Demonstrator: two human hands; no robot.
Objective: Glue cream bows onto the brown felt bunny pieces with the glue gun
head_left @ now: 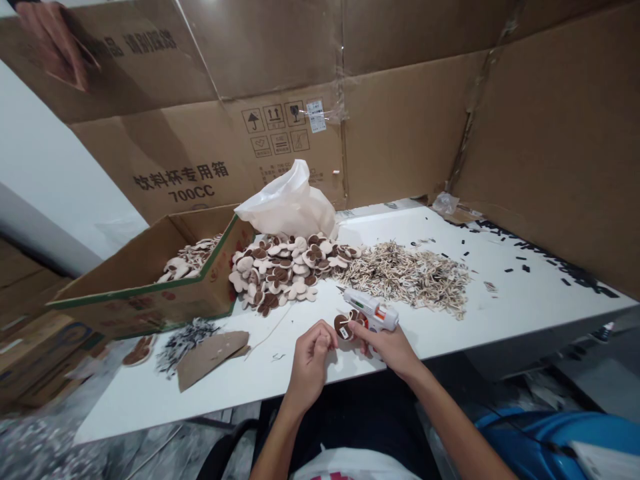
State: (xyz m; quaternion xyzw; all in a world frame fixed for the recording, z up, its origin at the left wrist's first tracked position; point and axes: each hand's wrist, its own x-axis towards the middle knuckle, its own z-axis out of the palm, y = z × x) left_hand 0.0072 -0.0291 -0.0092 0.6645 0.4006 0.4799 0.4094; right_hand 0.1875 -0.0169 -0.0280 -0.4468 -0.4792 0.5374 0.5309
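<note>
My right hand (393, 350) is closed at the table's front edge, with a white glue gun (367, 307) with an orange trigger in its grip, nozzle toward the upper left. Its thumb and fingers also pinch a brown felt piece (340, 325) with a pale rim, a thin cream loop and a small white label. Just left of that piece, my left hand (314, 350) is closed, fingers curled; what they pinch, if anything, is hidden. Beyond both hands lie a heap of brown and cream felt shapes (300, 267) and a heap of short cream loops (415, 273).
A green-edged cardboard box (150, 307) holding more felt pieces stands left. Near it lie dark scraps (183, 343) and a cardboard flap (213, 360). A white plastic bag (295, 203) sits behind. Black bits (525, 250) litter the right. Another person's hand (55, 40) hangs over the cardboard wall (400, 133).
</note>
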